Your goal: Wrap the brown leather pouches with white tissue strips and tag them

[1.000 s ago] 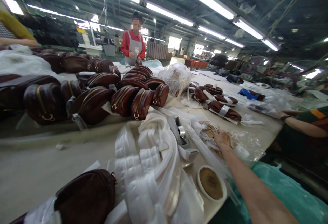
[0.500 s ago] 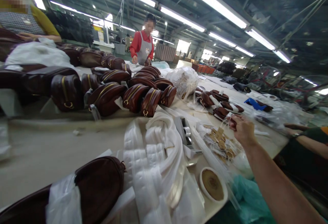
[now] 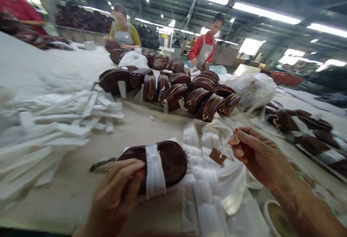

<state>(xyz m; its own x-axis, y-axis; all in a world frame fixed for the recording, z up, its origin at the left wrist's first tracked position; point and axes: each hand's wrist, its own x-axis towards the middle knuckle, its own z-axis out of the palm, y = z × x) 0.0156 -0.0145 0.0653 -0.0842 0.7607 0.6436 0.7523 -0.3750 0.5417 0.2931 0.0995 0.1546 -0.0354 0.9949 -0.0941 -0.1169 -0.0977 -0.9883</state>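
A dark brown leather bag (image 3: 173, 161) with a clear plastic wrap around its middle lies on the table in front of me. My left hand (image 3: 119, 190) holds the near left end of it, fingers bent over the leather; its thumb is partly hidden. A strap end (image 3: 101, 165) sticks out at the bag's left. My right hand (image 3: 257, 154) pinches a thin white string between thumb and fingertips. What looks like a brown hang tag (image 3: 217, 156) dangles from that string, over a stack of clear plastic sleeves (image 3: 206, 182) right of the bag.
White strips (image 3: 59, 125) lie heaped at left. Several brown bags (image 3: 173, 96) stand in rows at the back, beside a plastic-wrapped bundle (image 3: 252, 89). More wrapped bags (image 3: 309, 128) lie at right. A tape roll (image 3: 272, 211) sits near my right forearm. Co-workers (image 3: 204, 49) stand across the table.
My view has swung left. My right hand has moved from the tag pile at right to above the plastic sleeves, with the hang tag. My left hand has come into view at the bag.
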